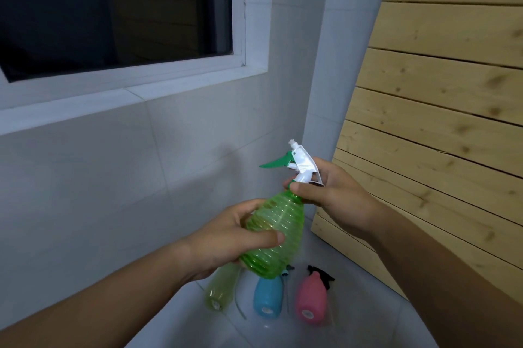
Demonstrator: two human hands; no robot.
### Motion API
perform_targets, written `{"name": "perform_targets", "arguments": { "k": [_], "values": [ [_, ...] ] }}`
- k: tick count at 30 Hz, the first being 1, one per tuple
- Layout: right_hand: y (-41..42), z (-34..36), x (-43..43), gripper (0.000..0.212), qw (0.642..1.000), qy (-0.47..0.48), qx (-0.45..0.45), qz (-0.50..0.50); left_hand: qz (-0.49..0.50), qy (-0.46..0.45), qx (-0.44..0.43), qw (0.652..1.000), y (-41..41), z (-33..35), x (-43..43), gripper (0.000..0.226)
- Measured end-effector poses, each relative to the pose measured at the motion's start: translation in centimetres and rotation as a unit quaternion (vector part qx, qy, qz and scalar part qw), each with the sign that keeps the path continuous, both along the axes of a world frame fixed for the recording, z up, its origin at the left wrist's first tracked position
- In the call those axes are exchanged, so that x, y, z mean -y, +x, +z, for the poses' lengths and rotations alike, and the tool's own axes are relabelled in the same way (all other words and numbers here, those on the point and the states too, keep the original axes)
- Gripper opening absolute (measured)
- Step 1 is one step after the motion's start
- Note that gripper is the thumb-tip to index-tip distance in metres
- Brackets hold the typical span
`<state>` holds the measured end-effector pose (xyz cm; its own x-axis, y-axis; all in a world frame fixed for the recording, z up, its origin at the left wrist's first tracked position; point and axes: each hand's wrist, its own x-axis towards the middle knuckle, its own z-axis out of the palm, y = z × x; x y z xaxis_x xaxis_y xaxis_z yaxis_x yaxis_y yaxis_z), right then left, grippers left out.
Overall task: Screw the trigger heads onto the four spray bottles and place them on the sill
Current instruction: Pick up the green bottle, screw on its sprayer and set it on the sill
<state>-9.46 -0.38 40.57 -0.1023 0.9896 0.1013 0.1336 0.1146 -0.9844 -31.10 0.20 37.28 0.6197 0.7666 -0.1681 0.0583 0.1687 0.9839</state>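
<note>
Green bottle (pixel 273 237): clamped at the belly by left hand (pixel 226 240), neck tilted up-right into right hand (pixel 331 195), pinched on trigger head (pixel 300 166) collar. Sill (pixel 135 93) up-left, nearer left hand.

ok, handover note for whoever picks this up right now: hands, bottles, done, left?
Left hand: wrapped around the body of the green spray bottle, held in the air.
Right hand: gripping the collar at the neck, with the white trigger head sitting on top; how far it is screwed down cannot be told.
Below: yellow bottle, blue bottle and pink bottle lie on the white surface. A black trigger head is at the pink bottle's neck.
Done: nothing stands on the window sill.
Left: finish the green one, cap the rest, put all four on the sill.
</note>
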Motion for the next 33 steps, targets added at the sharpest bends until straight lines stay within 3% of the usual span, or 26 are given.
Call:
{"name": "perform_targets", "arguments": {
  "k": [4,8,13,18,21,26,33],
  "values": [
    [-0.7,-0.6,0.0,0.026,0.992,0.023,0.092,-0.079,-0.007,0.009,-0.005,1.000,0.1,-0.1,0.3,0.042],
    [0.1,0.1,0.1,0.029,1.000,-0.011,-0.012,0.003,0.006,0.013,0.005,1.000,0.1,0.0,0.1,0.042],
    [-0.6,-0.3,0.1,0.029,0.995,0.026,0.064,-0.069,0.016,0.032,0.011,0.999,0.5,-0.2,0.4,0.044],
    [0.1,0.3,0.1,0.027,0.987,-0.034,-0.153,0.021,0.014,0.015,0.035,0.999,0.1,0.2,0.1,0.043],
    [-0.2,0.0,0.2,0.038,0.973,-0.057,-0.219,0.042,0.008,0.011,0.050,0.999,0.3,0.3,0.1,0.043],
    [-0.8,-0.1,-0.2,0.027,0.980,-0.025,-0.198,-0.015,0.014,0.039,0.066,0.997,0.4,0.2,0.0,0.051],
    [-1.4,-0.9,-1.0,0.012,0.984,-0.005,-0.163,-0.076,0.053,0.101,0.030,0.993,0.7,-0.2,-0.6,0.046]
  ]
}}
